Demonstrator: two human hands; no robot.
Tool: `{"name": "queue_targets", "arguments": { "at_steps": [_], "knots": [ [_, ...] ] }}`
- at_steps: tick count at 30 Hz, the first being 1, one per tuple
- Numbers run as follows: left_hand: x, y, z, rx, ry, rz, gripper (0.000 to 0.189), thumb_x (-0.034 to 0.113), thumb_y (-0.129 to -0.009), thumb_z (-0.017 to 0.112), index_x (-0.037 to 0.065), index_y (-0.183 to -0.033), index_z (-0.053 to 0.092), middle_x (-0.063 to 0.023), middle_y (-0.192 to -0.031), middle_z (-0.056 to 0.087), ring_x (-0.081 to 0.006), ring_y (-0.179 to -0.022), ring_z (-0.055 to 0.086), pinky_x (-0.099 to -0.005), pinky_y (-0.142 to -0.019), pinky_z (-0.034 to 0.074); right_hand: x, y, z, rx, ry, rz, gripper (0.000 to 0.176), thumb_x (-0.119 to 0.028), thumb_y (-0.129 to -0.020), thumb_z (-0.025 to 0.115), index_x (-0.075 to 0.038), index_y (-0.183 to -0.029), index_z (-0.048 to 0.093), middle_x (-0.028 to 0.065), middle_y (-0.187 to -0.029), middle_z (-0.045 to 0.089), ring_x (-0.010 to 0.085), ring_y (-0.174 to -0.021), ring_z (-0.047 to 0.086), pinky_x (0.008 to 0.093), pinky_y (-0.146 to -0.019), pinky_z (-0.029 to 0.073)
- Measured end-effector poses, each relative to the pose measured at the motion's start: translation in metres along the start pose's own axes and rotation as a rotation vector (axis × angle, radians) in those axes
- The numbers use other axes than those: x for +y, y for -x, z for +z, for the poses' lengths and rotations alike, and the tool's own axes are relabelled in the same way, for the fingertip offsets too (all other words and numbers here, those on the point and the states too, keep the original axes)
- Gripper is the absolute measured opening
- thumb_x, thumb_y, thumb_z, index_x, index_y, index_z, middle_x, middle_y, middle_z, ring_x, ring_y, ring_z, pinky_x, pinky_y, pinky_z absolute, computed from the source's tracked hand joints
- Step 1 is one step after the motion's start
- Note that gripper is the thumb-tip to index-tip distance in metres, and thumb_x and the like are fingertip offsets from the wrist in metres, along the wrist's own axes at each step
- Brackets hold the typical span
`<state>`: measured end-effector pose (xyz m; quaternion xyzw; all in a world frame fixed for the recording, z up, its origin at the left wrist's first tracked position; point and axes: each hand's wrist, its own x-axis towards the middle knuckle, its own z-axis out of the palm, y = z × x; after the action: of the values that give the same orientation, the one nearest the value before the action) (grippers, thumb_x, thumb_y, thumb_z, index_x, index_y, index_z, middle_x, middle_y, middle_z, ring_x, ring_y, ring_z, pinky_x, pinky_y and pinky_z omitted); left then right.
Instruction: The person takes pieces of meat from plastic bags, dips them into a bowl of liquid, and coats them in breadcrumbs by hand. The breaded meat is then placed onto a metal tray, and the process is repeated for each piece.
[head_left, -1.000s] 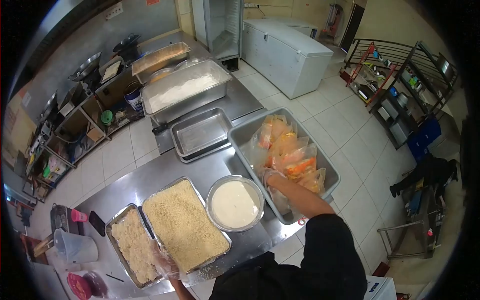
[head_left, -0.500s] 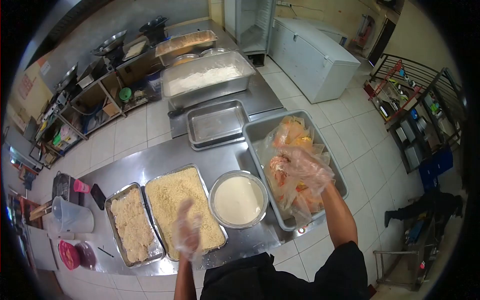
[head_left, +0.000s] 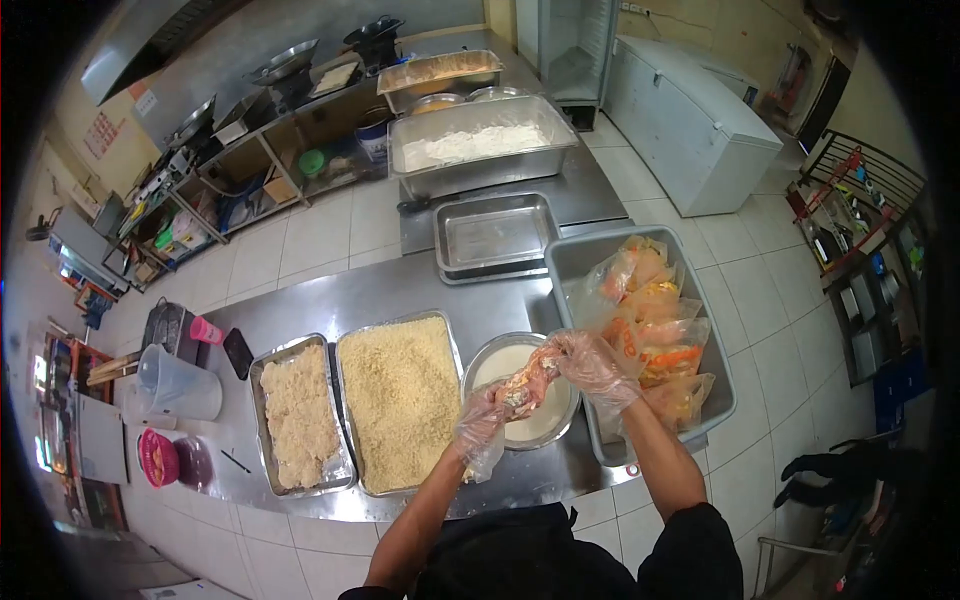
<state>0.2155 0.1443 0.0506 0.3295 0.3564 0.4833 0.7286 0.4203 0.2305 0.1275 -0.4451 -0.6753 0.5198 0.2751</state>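
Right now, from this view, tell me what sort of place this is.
Most likely a commercial or catering kitchen. The signs are a large white chest freezer on the tiled floor, wok-like pans near the back wall, and a long steel worktable.

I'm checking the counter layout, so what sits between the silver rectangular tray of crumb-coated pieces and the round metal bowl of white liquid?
The head view shows another silver rectangular tray, filled with pale yellow crumbs, between them.
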Motion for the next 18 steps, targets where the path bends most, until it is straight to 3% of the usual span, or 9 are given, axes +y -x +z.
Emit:
{"name": "queue_targets", "arguments": {
  "at_steps": [4,6,7,10,13,18],
  "knots": [
    [-0.015,0.017,-0.013,0.184,-0.011,-0.077,0.036,0.009,-0.087,0.065,-0.005,-0.119,0.054,-0.0132,-0.108,0.064,-0.0207,-0.092,0.066,-0.0316,-0.080,0.057,0.020,-0.018,0.007,0.009,0.358,0.088,0.020,-0.016,-0.084,0.059,0.001,-0.077,0.063,0.0121,-0.069,0.063,0.0177,-0.070,0.062,0.0358,-0.067,0.050],
    [-0.048,0.019,-0.046,0.236,0.156,-0.154,0.035,0.006,-0.087,0.064,-0.004,-0.119,0.054,-0.0143,-0.107,0.065,-0.0215,-0.092,0.067,-0.0295,-0.076,0.057,0.031,-0.025,0.010,-0.077,0.275,0.071,0.014,-0.010,-0.082,0.058,0.003,-0.078,0.063,0.0152,-0.071,0.064,0.0209,-0.070,0.063,0.0367,-0.069,0.050],
    [-0.048,0.021,-0.045,0.252,0.083,-0.128,0.034,0.005,-0.087,0.064,-0.003,-0.119,0.054,-0.0145,-0.107,0.065,-0.0216,-0.091,0.067,-0.0286,-0.074,0.056,0.038,-0.029,0.012,-0.121,0.235,0.064,0.012,-0.006,-0.081,0.057,0.003,-0.079,0.063,0.0168,-0.072,0.064,0.0225,-0.070,0.064,0.0372,-0.070,0.051],
    [-0.046,0.023,-0.038,0.291,-0.060,-0.070,0.033,0.004,-0.088,0.062,-0.001,-0.119,0.054,-0.0146,-0.107,0.065,-0.0219,-0.091,0.067,-0.0269,-0.072,0.055,0.081,-0.045,0.029,-0.146,0.533,-0.040,0.022,-0.019,-0.081,0.061,0.001,-0.072,0.061,0.0175,-0.067,0.062,0.0277,-0.068,0.064,0.0406,-0.065,0.049],
    [-0.041,0.029,-0.039,0.307,-0.025,-0.047,0.034,0.004,-0.088,0.061,0.000,-0.121,0.053,-0.0139,-0.110,0.064,-0.0217,-0.093,0.067,-0.0273,-0.073,0.055,0.103,-0.066,0.045,-0.189,0.830,0.091,0.024,-0.021,-0.080,0.061,0.001,-0.069,0.060,0.0183,-0.067,0.062,0.0306,-0.066,0.063,0.0424,-0.066,0.050],
    [-0.029,0.050,-0.046,0.308,0.038,-0.006,0.041,0.005,-0.085,0.064,0.004,-0.125,0.051,-0.0124,-0.114,0.063,-0.0210,-0.098,0.065,-0.0280,-0.075,0.054,0.171,-0.083,0.064,-0.055,0.939,-0.051,0.020,-0.020,-0.080,0.061,-0.002,-0.071,0.063,0.0172,-0.072,0.065,0.0305,-0.069,0.065,0.0425,-0.066,0.051]
  ]
}}
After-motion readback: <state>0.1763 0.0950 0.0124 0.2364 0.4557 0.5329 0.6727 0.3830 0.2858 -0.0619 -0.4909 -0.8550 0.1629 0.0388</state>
